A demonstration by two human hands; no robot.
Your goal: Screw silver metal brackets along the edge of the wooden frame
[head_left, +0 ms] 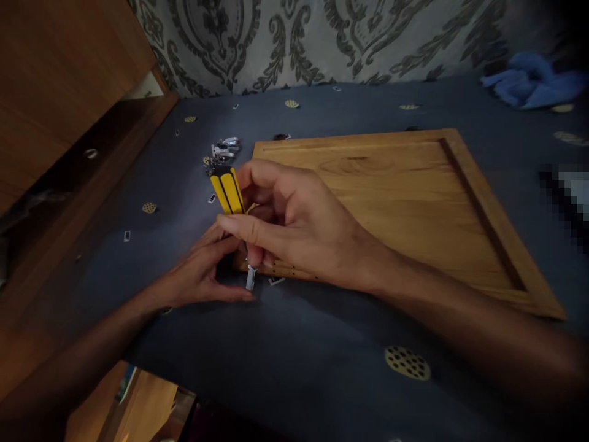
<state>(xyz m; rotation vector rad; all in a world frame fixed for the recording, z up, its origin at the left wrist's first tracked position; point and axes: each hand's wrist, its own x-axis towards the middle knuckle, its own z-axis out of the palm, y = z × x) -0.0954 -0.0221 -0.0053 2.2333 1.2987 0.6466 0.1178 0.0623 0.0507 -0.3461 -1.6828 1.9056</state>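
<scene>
My right hand [299, 227] is closed around a screwdriver [227, 190] with a yellow and black handle. The screwdriver tilts, and its thin shaft points down to a small metal hinge [251, 277] at the near left corner of a wooden cabinet door [391, 202]. My left hand [202, 276] is at that same corner, its thumb tip against the hinge and its other fingers partly hidden behind my right hand. Several small dark holes show along the door's near edge. Whether the tip sits in a screw is too small to tell.
Several more silver hinges [225, 148] lie in a pile beyond my hands. A blue cloth [534, 80] is at the back right. A blurred dark-edged object [570, 190] lies at the right. Wooden furniture [59, 80] stands to the left, patterned wallpaper [294, 43] behind.
</scene>
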